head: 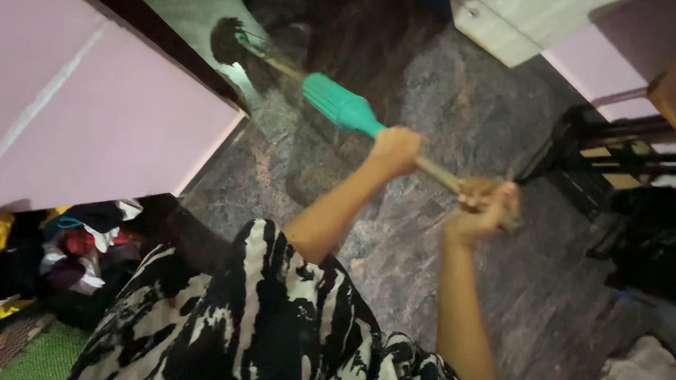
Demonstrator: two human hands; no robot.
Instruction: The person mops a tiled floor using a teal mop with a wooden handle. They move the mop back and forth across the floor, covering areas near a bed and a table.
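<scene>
Teal-sleeved mop (342, 110) runs from frame centre to upper left, dark head on grey stone floor (464, 116) beside pink wall (84, 110). Left hand (395, 149) clamped on shaft just below sleeve; right hand (484, 205) clamped on shaft end, centre right. Hands apart on shaft. Clothes pile (60, 255) at left edge. Judgement: wide grip, long even strokes, head flat to floor.

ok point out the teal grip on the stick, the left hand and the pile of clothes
teal grip (342, 106), head view, middle of the sleeve
left hand (395, 149), head view, knuckles around the stick
pile of clothes (67, 251), head view, centre of the heap
</scene>
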